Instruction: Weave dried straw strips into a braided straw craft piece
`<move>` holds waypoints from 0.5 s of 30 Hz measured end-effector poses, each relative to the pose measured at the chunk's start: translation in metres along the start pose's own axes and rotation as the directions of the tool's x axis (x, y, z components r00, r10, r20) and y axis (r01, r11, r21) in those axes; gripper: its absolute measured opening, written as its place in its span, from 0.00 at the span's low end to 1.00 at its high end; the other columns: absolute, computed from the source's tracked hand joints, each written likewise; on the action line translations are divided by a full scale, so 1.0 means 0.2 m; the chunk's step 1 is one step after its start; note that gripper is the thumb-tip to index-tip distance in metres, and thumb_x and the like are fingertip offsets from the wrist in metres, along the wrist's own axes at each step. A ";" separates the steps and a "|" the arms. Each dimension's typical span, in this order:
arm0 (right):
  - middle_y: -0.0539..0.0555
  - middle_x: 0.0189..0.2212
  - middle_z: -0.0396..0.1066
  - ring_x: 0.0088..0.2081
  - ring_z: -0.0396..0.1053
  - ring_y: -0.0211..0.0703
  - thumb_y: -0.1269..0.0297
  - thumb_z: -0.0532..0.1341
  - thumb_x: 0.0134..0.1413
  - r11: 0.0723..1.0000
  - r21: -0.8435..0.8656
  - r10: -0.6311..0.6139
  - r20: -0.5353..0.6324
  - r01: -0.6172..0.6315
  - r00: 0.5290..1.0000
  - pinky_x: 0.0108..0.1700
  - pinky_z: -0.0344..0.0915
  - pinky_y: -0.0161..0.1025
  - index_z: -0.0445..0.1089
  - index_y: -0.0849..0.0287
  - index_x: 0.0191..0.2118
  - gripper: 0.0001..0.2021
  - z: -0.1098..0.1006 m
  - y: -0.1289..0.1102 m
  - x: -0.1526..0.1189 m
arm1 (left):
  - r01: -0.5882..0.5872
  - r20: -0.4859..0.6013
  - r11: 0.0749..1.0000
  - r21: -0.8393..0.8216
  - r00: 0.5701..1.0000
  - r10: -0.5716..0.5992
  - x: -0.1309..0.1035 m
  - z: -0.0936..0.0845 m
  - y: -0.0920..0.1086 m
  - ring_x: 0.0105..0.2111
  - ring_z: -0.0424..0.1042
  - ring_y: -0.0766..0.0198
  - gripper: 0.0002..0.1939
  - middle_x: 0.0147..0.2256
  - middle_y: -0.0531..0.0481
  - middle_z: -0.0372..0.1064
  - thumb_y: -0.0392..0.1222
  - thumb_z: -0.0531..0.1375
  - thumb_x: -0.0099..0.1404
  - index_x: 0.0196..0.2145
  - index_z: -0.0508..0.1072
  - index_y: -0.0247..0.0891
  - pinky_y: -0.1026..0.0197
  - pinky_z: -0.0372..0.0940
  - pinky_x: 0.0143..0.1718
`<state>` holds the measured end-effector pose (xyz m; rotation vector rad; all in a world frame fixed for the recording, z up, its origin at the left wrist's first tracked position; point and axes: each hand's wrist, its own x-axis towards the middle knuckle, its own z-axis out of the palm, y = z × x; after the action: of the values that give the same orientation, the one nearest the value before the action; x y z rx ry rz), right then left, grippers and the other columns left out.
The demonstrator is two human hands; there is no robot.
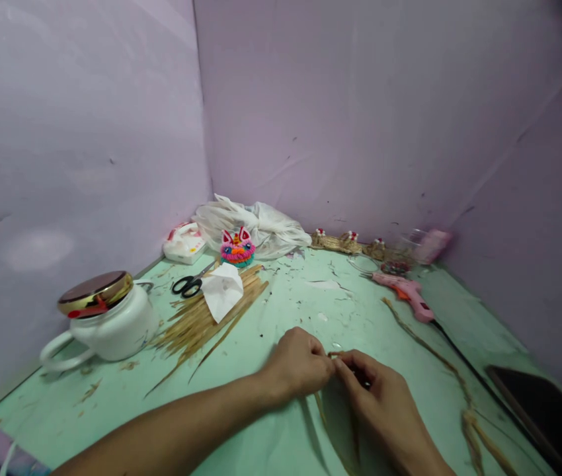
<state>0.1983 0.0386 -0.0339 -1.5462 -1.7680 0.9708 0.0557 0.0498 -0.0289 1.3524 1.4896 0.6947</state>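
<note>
Both hands meet near the front middle of the green table (281,311). My left hand (298,367) is closed, its fingers curled round a thin tan straw strip (319,406). Thumb and forefinger of my right hand (380,393) pinch the same strip close to the left fingertips. A short bit of it shows between the hands, and its ends hang down toward me. How the strip is folded or knotted there is hidden by the fingers. To the right lies a longer twisted straw cord (430,344), apart from my hands.
Left stand a white mug (117,330) with a gold-rimmed lid, flat straw strips (186,337), black scissors (189,284) and white paper (222,291). A colourful knitted figure (238,250) and plastic bag (266,228) sit behind. Right are a pink glue gun (407,294) and dark phone-like slab (543,410).
</note>
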 end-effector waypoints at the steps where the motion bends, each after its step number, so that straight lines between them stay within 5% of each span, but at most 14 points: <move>1: 0.52 0.24 0.71 0.27 0.66 0.43 0.56 0.56 0.45 0.999 -0.032 0.001 -0.030 -0.002 1.000 0.30 0.59 0.35 0.71 0.59 0.28 0.12 -0.01 -0.01 -0.01 | 0.013 -0.017 1.000 -0.005 1.000 -0.013 0.00 0.00 0.00 0.17 0.51 0.71 0.06 0.11 0.58 0.50 0.37 0.54 0.42 0.12 0.65 0.35 0.67 0.43 0.17; 4: 0.51 0.19 0.70 0.22 0.63 0.40 0.55 0.56 0.45 0.999 0.010 0.049 -0.044 -0.049 0.998 0.23 0.56 0.33 0.71 0.60 0.25 0.13 0.00 -0.03 -0.02 | 0.055 -0.058 0.997 -0.048 0.997 -0.058 0.00 0.01 0.00 0.17 0.51 0.71 0.05 0.10 0.58 0.49 0.35 0.54 0.41 0.11 0.64 0.35 0.66 0.43 0.17; 9: 0.48 0.13 0.63 0.15 0.54 0.32 0.55 0.59 0.41 0.911 0.353 0.210 0.047 -0.213 0.977 0.17 0.50 0.31 0.68 0.62 0.21 0.13 0.05 -0.03 -0.03 | 0.094 -0.114 0.982 -0.165 0.987 -0.114 0.02 0.04 -0.01 0.16 0.50 0.71 0.05 0.10 0.58 0.47 0.33 0.52 0.39 0.10 0.61 0.35 0.65 0.42 0.17; 15: 0.52 0.19 0.69 0.21 0.63 0.37 0.57 0.61 0.40 0.889 0.421 0.154 0.093 -0.179 0.984 0.21 0.57 0.31 0.71 0.63 0.24 0.12 0.11 -0.02 -0.06 | 0.122 -0.087 0.936 -0.329 0.983 -0.159 0.02 0.05 0.04 0.16 0.50 0.72 0.06 0.12 0.58 0.48 0.30 0.51 0.38 0.12 0.56 0.37 0.67 0.44 0.16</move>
<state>0.1806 0.0227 -0.0433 -1.4057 -1.3486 1.3953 0.0680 0.0531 -0.0256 0.9615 1.4695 0.8906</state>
